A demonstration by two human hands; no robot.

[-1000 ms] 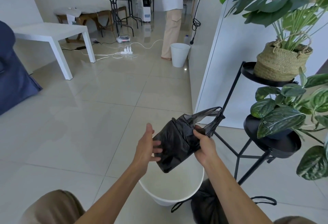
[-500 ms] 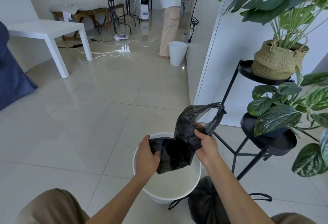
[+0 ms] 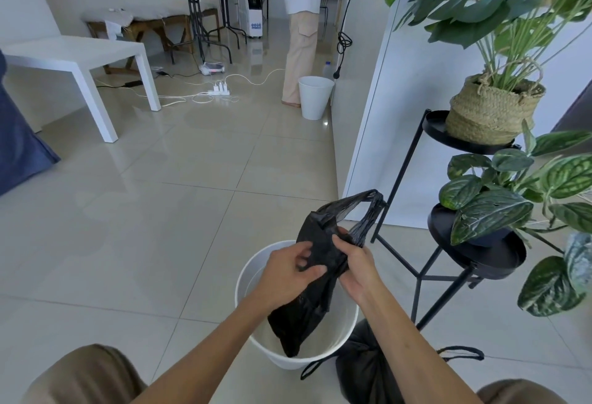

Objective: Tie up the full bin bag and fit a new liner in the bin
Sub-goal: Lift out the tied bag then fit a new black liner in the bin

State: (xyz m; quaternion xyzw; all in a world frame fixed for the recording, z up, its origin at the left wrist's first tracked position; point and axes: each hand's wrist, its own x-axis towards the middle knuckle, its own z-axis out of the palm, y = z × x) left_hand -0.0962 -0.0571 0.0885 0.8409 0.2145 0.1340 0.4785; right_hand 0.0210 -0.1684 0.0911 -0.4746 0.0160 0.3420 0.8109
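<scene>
Both hands, left (image 3: 290, 270) & right (image 3: 358, 264), fingers pinching the new liner (image 3: 315, 282) above the white bin (image 3: 246, 278). Full bag (image 3: 365, 368) sits on floor by bin's right side. Liner-fitting step; next I reckon find the mouth, spread it over rim.

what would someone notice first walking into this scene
First, the left hand and right hand gripping a crumpled black plastic liner over the round white plastic bin at bottom centre. Right of them, big green leafy plants fill a black metal stand, and a tied black bin bag sits beside the bin.
</scene>
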